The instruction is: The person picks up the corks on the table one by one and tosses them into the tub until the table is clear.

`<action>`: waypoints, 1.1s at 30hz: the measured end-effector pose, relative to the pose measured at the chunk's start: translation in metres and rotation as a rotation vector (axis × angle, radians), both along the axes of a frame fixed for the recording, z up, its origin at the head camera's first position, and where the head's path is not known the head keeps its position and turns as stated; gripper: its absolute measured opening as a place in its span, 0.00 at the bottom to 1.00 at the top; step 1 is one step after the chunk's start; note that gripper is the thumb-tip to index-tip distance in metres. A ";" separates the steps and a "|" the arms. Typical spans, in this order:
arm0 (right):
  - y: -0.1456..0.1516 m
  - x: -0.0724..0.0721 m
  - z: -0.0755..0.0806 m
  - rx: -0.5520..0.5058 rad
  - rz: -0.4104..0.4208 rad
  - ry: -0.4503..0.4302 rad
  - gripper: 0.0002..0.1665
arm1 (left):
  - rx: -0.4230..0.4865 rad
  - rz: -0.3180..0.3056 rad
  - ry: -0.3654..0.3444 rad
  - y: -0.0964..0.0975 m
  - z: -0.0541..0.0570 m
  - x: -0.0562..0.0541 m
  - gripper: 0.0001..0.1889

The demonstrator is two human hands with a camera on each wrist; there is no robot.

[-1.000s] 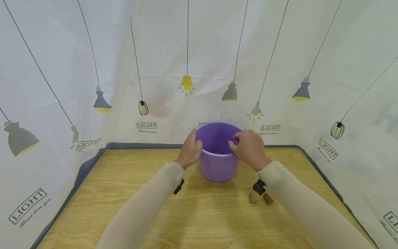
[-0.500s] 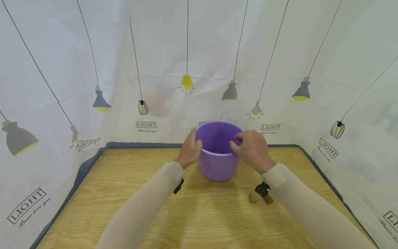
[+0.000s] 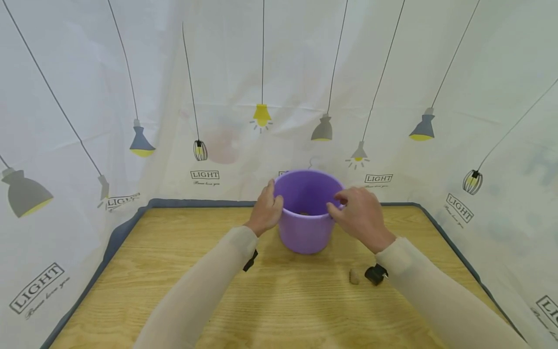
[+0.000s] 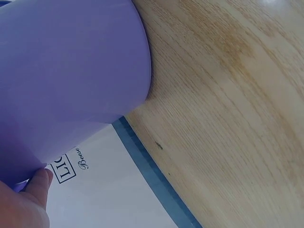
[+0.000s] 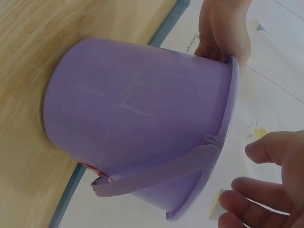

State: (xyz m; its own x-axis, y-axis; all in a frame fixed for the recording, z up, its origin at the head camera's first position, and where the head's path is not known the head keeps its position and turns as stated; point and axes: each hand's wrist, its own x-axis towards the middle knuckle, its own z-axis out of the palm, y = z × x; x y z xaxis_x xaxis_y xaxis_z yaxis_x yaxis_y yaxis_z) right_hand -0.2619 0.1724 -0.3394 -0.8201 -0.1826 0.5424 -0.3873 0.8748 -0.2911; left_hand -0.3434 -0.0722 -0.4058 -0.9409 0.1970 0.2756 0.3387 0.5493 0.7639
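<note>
A purple plastic bucket point(image 3: 306, 235) stands upright on the wooden table. My left hand point(image 3: 265, 209) grips its left rim, thumb on the near side. On the other side, my right hand point(image 3: 361, 213) is by the right rim; in the right wrist view its loosely bent fingers point(image 5: 256, 192) are apart from the bucket and hold nothing. The bucket's handle point(image 5: 159, 175) hangs down against its side. A small brownish thing point(image 3: 304, 214) shows at the bottom inside. One small brown lump point(image 3: 354, 277) lies on the table, left of the right wrist's black camera point(image 3: 376, 275).
The wooden table point(image 3: 279, 310) has a blue-grey border point(image 3: 205, 204) along its back and sides. White sheeting point(image 3: 292, 72) printed with hanging lamps rises behind and on both sides, close behind the bucket.
My right hand has shifted right and slightly down, off the bucket's rim. Its wrist camera now hides a second brown piece seen earlier on the table. The left hand and the bucket stay nearly still.
</note>
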 end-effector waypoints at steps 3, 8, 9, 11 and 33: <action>0.002 0.004 -0.001 -0.008 0.011 0.022 0.15 | -0.001 -0.001 0.001 0.000 0.001 0.000 0.34; 0.005 0.010 -0.001 -0.027 0.015 0.040 0.16 | -0.001 -0.007 0.002 0.000 0.004 0.002 0.34; 0.006 0.010 -0.001 -0.028 0.017 0.042 0.16 | -0.002 -0.006 0.002 0.000 0.004 0.002 0.34; 0.007 0.012 -0.002 -0.033 0.018 0.046 0.15 | -0.004 -0.004 0.005 0.000 0.004 0.002 0.34; 0.022 0.030 -0.020 -0.022 0.027 0.017 0.14 | -0.010 0.005 -0.009 0.000 0.004 0.004 0.35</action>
